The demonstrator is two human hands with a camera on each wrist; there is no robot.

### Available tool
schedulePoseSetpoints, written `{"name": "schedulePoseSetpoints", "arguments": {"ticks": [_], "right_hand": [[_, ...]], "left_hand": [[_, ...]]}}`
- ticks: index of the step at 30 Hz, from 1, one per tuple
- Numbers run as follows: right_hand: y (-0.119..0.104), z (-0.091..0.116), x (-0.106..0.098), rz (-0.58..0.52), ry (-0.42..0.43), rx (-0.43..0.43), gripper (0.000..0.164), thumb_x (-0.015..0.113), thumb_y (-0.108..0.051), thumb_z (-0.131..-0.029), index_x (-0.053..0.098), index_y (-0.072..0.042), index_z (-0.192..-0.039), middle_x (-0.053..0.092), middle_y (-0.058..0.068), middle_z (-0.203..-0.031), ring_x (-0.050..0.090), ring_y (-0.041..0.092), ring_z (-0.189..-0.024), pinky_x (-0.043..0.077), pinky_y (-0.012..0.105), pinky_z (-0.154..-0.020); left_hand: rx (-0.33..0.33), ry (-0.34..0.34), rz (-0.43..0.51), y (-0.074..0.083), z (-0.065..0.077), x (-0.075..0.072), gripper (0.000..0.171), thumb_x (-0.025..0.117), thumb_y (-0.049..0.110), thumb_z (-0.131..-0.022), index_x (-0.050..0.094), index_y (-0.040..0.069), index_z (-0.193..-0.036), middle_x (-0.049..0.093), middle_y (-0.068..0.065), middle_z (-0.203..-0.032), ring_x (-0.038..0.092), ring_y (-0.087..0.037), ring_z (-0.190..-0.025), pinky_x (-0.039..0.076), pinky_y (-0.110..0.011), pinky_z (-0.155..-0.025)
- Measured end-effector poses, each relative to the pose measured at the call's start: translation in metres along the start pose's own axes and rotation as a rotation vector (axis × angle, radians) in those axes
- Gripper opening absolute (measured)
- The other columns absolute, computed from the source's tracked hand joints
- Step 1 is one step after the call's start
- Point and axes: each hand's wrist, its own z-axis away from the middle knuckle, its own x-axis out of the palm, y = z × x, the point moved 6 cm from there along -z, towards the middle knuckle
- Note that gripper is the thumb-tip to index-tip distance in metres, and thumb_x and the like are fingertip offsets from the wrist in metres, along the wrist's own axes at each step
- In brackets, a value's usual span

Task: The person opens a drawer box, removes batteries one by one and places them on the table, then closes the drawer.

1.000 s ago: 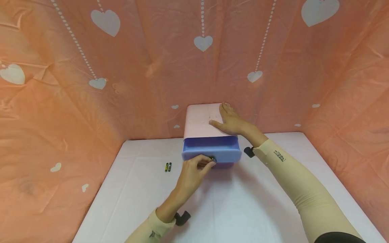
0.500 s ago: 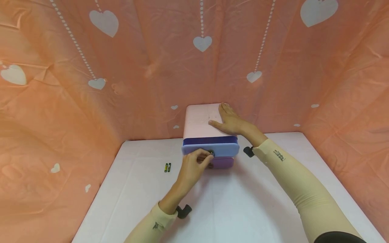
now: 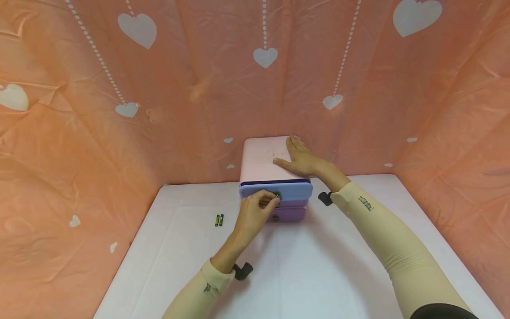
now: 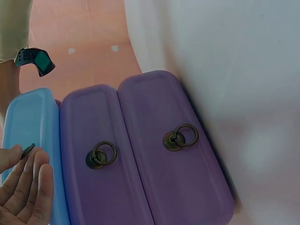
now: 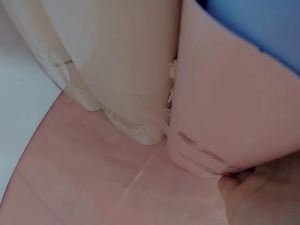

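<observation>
A small drawer cabinet with a pink top [image 3: 259, 157] stands at the back of the table. Its top drawer is light blue [image 3: 296, 191] and sticks out slightly, a thin dark gap showing above its front. My left hand [image 3: 252, 216] pinches that drawer's ring pull [image 4: 28, 150] between thumb and fingers. Below it come two purple drawers [image 4: 89, 124], both pushed in, each with a bronze ring pull [image 4: 105, 153]. My right hand [image 3: 301, 161] rests flat on the pink top, thumb spread; in the right wrist view its fingers [image 5: 262, 192] lie at the cabinet's edge.
Two small batteries [image 3: 219, 220] lie side by side on the white tabletop [image 3: 179, 248], left of the cabinet. An orange-pink cloth with white hearts [image 3: 207, 88] hangs close behind the cabinet and along both sides.
The blue drawer has slid back into the cabinet, from well out to nearly flush, with my left hand moving along on its ring. My right hand has stayed on top.
</observation>
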Motion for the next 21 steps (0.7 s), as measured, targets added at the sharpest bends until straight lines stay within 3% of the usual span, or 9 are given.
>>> {"name": "schedulePoseSetpoints", "arguments": {"ticks": [21], "right_hand": [[-0.002, 0.0, -0.002, 0.005, 0.005, -0.007, 0.104, 0.049, -0.058, -0.109, -0.003, 0.012, -0.164, -0.011, 0.03, -0.175, -0.011, 0.04, -0.164, -0.001, 0.051, -0.134]], "left_hand": [[0.049, 0.051, 0.011, -0.002, -0.015, -0.001, 0.013, 0.077, 0.017, -0.101, 0.079, 0.004, -0.104, 0.081, -0.005, -0.093, 0.077, -0.019, -0.088, 0.064, -0.033, -0.08]]}}
